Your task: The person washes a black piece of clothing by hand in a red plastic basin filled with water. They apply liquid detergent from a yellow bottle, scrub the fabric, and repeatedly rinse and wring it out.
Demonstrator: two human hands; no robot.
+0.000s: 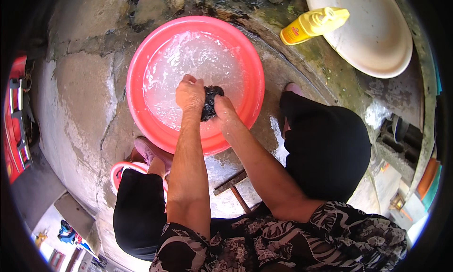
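A bunched, wet black cloth (211, 103) is held between my two hands above a pink plastic basin (260, 84). My left hand (190, 94) has curled fingers and presses against the cloth's left side. On the other side, my right hand (225, 111) grips the cloth with its thumb on top. Cloudy, rippling water (205, 56) with bright reflections fills the lower part of the basin. Most of my right fingers are hidden behind the cloth.
A yellow bottle (304, 27) lies by a large white basin (375, 31) at upper right. A smaller pink tub (118, 171) is beside my left leg. Beneath me is part of a wooden stool (231, 183). A concrete block (396, 155) stands at right. The concrete floor (85, 80) is cracked and wet.
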